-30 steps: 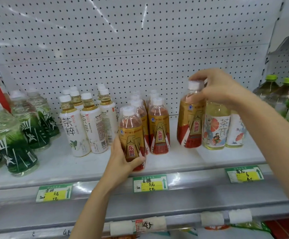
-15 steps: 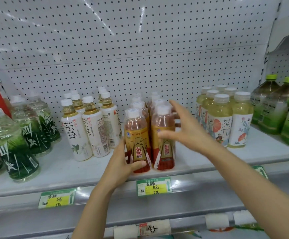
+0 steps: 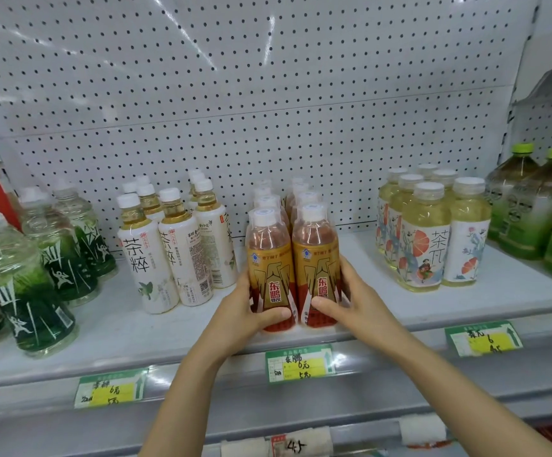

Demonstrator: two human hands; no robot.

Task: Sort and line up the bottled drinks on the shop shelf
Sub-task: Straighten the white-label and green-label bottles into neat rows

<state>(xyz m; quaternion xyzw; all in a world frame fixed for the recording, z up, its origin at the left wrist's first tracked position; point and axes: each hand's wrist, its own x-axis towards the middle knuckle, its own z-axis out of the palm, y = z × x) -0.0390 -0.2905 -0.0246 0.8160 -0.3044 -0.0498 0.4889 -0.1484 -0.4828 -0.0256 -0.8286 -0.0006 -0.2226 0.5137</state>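
Our right hand (image 3: 355,303) has come down since a moment ago and now holds the front right orange bottle (image 3: 317,265), fingers curled round its side and thumb across the bottom of its label. Our left hand (image 3: 243,313) grips the front left orange bottle (image 3: 269,268) the same way, thumb on the front. We squeeze the two bottles together, so they touch, standing up straight near the front edge of the shelf (image 3: 129,328). More orange bottles stand in two rows just behind our fingers. To the outside of our left fingers stand the white tea bottles (image 3: 165,255), close by, and further that way the green water bottles (image 3: 37,285). To the outside of our right fingers, well apart, are the yellow tea bottles (image 3: 432,239), then the big green bottles (image 3: 531,212). We think each kind is already in its own group. What looks left is to line these orange rows up straight and tidy the white ones, which look a bit crooked.
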